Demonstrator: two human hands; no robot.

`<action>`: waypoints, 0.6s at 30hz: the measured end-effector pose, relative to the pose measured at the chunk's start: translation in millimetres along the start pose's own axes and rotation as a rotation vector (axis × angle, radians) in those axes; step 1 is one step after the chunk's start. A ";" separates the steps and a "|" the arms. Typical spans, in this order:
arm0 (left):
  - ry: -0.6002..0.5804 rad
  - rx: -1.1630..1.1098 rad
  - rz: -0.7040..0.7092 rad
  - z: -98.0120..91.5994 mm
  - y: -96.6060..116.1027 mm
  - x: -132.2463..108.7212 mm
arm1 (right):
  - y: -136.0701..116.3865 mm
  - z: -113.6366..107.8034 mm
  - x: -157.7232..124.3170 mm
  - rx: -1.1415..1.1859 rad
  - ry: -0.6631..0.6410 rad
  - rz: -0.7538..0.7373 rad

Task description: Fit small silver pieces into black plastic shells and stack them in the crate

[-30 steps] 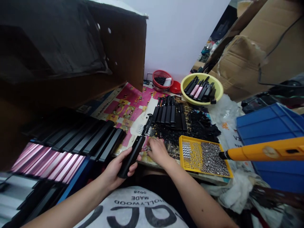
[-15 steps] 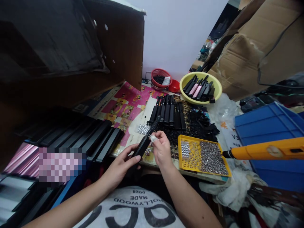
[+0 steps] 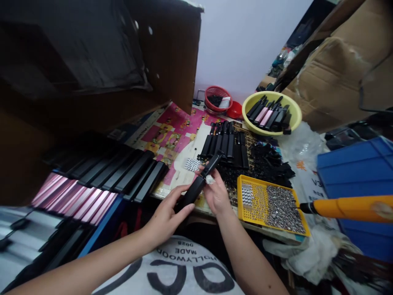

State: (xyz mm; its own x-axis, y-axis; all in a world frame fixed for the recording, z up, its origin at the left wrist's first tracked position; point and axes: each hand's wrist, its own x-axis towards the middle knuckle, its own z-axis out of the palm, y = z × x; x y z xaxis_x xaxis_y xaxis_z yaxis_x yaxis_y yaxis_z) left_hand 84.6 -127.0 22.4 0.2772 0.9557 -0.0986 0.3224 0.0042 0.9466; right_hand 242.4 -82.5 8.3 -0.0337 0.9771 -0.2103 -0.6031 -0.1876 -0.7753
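Note:
A long black piece with a thick boxy body (image 3: 194,191) and a narrower end is held tilted, its narrow end pointing up and away. My left hand (image 3: 170,214) is wrapped round the boxy lower part, thumb on top. My right hand (image 3: 217,196) grips the piece near its middle, fingers partly hidden behind it; something white (image 3: 210,179) covers a fingertip. Just beyond lies a sheet of silvery round studs (image 3: 192,164). Similar black pieces (image 3: 226,141) lie in a row behind my hands.
To the right sits a yellow tray (image 3: 241,209) of small metal parts, with an orange powered screwdriver (image 3: 346,208) beside it. A yellow basin (image 3: 294,108), red baskets (image 3: 216,90) and a blue crate (image 3: 353,164) stand around. Black and pink cases (image 3: 92,200) are stacked left, under a cardboard box (image 3: 172,53).
My right hand has shifted from the near side of the black piece to grip round it, fingers now behind its narrow part. The view has turned slightly left.

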 end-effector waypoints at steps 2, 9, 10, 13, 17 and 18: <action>-0.027 0.008 0.003 -1.9 -0.3 -0.1 | -0.8 -4.2 -1.5 0.044 -0.089 0.072; -0.144 -0.169 -0.165 -8.3 -0.9 -2.8 | -0.7 -1.6 -8.5 0.038 0.020 0.039; -0.138 -0.165 -0.160 -7.4 -0.6 -3.3 | -0.4 0.9 -10.1 0.029 0.040 0.030; -0.069 -0.134 -0.127 -4.4 2.5 -3.9 | -0.1 5.2 -15.2 0.017 0.039 0.028; -0.114 -0.245 -0.269 -8.5 11.0 -2.6 | -13.0 -12.0 -10.7 -0.040 -0.038 0.080; -0.150 -0.311 -0.315 -11.2 13.1 -2.4 | -20.6 -20.1 -5.6 -0.064 -0.021 0.066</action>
State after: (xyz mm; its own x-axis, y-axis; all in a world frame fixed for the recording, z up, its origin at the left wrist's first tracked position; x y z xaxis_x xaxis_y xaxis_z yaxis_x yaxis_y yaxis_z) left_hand 78.1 -125.9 38.4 0.3445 0.8410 -0.4172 0.1315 0.3968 0.9084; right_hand 271.0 -86.0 13.4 -0.0884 0.9642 -0.2499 -0.5466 -0.2567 -0.7971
